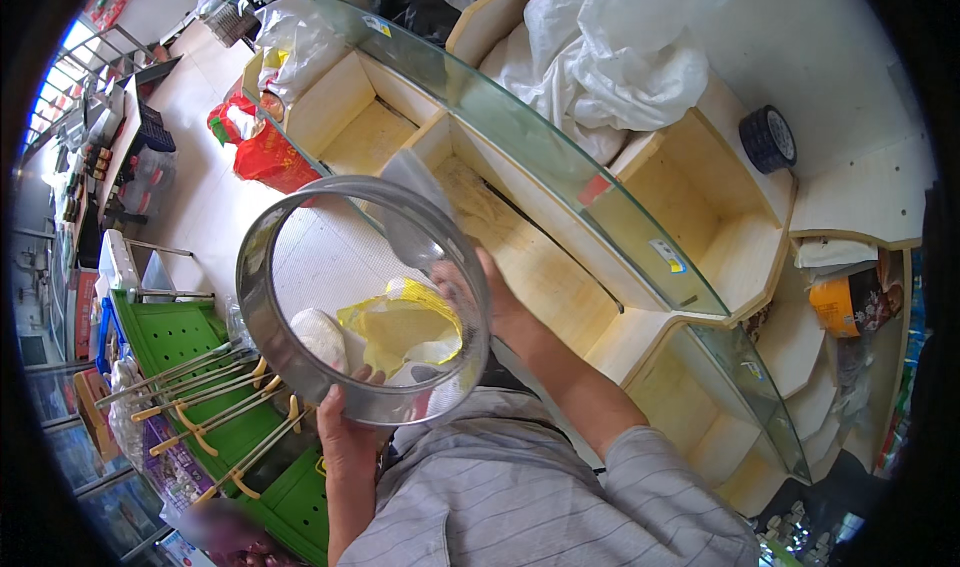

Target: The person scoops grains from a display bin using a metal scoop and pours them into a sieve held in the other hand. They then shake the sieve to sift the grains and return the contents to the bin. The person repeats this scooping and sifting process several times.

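Note:
A round metal sieve (262, 304) with a fine wire mesh is held tilted in front of my body, and the mesh looks bare. My left hand (346, 424) grips its near rim, thumb on the outside. On the right side, my right hand (489, 293) grasps the rim, with its fingers partly seen through the mesh. A grey scoop-like piece (420, 180) shows behind the sieve close to my right hand; whether that hand holds it, I cannot tell. Through the mesh appear a yellow plastic bag (405, 323) and a white bundle (319, 338) below.
Wooden display bins (525, 229) with a glass divider (517, 131) stand ahead and right. A white woven sack (607, 49) and a dark tape roll (766, 139) rest there. Left are a red bag (270, 150), green perforated crates (172, 327) and several metal rods with yellowish ends (225, 394).

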Demonstrator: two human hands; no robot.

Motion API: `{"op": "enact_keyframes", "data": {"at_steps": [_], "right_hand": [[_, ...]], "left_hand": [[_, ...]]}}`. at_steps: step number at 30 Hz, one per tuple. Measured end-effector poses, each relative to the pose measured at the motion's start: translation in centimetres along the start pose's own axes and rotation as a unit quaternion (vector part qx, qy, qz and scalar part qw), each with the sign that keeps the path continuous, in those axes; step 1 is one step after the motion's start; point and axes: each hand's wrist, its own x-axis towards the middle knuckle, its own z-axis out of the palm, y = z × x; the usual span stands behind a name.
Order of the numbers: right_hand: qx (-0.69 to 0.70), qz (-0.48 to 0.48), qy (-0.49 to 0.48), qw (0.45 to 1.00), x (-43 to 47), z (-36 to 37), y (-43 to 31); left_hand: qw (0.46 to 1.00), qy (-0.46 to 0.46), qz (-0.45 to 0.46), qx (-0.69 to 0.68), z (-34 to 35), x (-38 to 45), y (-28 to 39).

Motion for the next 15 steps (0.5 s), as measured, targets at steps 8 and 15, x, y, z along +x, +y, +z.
{"op": "enact_keyframes", "data": {"at_steps": [8,15], "right_hand": [[-0.573,0.001,0.217,0.790,-0.4,-14.4,2.4],[-0.586,0.121,0.182,0.780,-1.0,-17.4,0.9]], "left_hand": [[0.989,0.064,0.087,0.101,-3.5,1.7,0.7],[0.978,0.117,0.084,0.148,-3.9,2.1,0.6]]}}
